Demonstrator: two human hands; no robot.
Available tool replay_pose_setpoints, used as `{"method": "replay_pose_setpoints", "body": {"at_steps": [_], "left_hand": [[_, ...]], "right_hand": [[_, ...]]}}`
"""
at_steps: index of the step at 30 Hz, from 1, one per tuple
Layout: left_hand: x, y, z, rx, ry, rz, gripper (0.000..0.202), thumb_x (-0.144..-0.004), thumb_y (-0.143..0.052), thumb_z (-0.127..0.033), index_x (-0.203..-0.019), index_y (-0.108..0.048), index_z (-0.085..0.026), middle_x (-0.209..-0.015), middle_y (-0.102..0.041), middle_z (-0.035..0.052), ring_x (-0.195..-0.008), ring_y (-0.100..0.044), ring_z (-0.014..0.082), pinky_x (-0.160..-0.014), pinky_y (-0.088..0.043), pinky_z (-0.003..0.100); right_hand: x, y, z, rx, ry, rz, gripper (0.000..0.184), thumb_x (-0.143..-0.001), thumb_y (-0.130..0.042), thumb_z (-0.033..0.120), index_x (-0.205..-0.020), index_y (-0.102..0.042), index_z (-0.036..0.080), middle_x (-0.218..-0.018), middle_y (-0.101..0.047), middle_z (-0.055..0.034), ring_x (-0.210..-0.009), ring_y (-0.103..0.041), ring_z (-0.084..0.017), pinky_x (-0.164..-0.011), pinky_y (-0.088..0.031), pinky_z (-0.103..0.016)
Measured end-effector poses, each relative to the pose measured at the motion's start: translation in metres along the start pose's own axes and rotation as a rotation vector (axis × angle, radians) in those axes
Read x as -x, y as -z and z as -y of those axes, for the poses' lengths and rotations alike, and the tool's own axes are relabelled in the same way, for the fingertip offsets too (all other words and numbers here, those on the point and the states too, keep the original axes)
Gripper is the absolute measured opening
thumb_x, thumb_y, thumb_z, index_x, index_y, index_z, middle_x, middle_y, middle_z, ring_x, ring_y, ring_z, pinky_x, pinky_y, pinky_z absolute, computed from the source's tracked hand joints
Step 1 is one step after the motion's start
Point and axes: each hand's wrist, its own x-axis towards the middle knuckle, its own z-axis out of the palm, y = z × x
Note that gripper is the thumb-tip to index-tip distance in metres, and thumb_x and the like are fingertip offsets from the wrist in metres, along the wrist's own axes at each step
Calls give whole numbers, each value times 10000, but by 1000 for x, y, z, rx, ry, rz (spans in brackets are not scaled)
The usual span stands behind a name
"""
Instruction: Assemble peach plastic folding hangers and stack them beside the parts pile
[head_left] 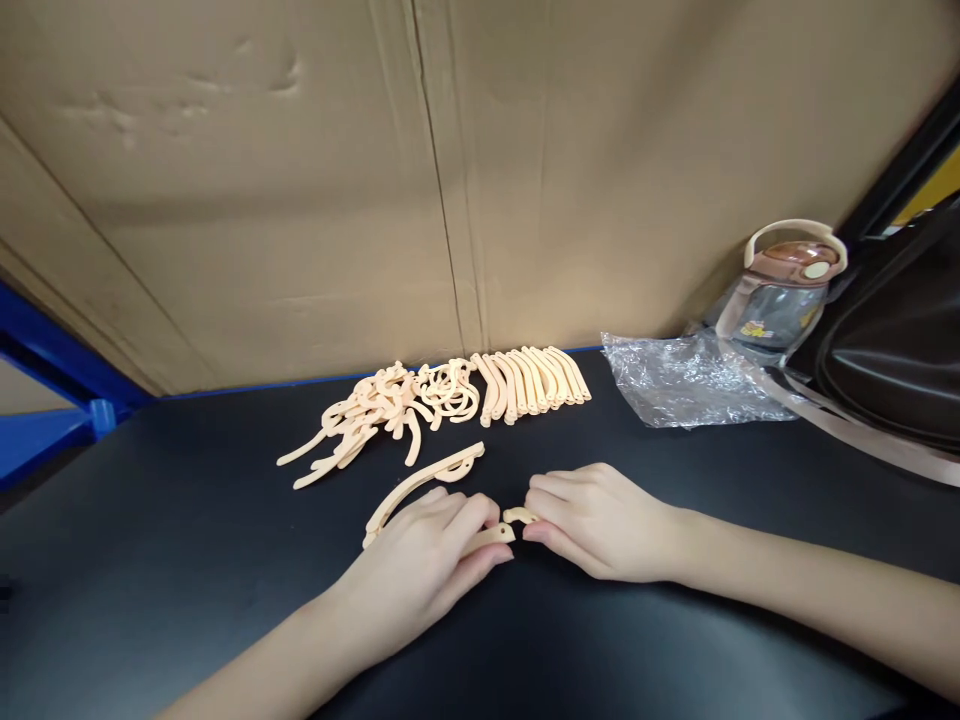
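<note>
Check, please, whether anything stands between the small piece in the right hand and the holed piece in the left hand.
Nothing visible does: the small piece in the right hand lies close to the end of the holed piece in the left hand; whether they touch is unclear.

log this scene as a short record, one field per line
left hand: holds flat pale piece with a hole near its end
right hand: holds small curved piece
contact between pieces: unclear
past left hand: long curved piece
back: jumbled pile, row of curved strips
right side: clear plastic wrap, lidded bottle
surface: black tabletop
</note>
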Motion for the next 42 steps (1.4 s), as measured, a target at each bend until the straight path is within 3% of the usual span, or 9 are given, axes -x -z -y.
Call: {"method": "replay_pose_setpoints", "body": {"at_steps": [6,18,22,30,42], "left_hand": [[0,5,-3,59,24,40,31,-947,-439,-254,-938,-440,-225,-817,-576,-13,-682,-490,160,-605,-364,273],[-1,9,1,225,87,54,41,-951,-454,-269,-956,-454,-228,-826,-609,-19,-707,-568,135,-603,-428,245],[-2,9,0,223,52,35,35,-949,-468,-261,-959,-454,-231,-844,-615,-19,-708,-576,131,-615,-442,240],[-1,7,0,192,11,15,54,-957,-463,-278,-961,-459,-224,-828,-598,-17,-702,-572,130,-606,-435,238],[-4,11,-3,207,-10,110,154,-961,-444,-273,-824,-464,-206,-803,-633,-7,-667,-551,136,-592,-410,259]], "right_hand": [[1,-2,1,17,4,1,403,-1020,-245,341,-819,-549,170,-721,-545,11,-596,-471,-128,-530,-281,-286],[3,0,4,12,56,-24,443,-1020,-235,329,-762,-551,158,-655,-543,-3,-506,-442,-123,-486,-265,-288],[2,-1,6,-27,-31,-26,438,-1022,-229,308,-749,-539,164,-646,-541,7,-502,-432,-114,-477,-243,-285],[2,0,7,-69,-12,-5,441,-1023,-217,318,-768,-541,162,-656,-551,11,-509,-428,-108,-487,-243,-279],[4,-4,13,220,156,-102,410,-987,-335,388,-721,-555,165,-629,-529,-12,-525,-472,-147,-491,-286,-298]]}}
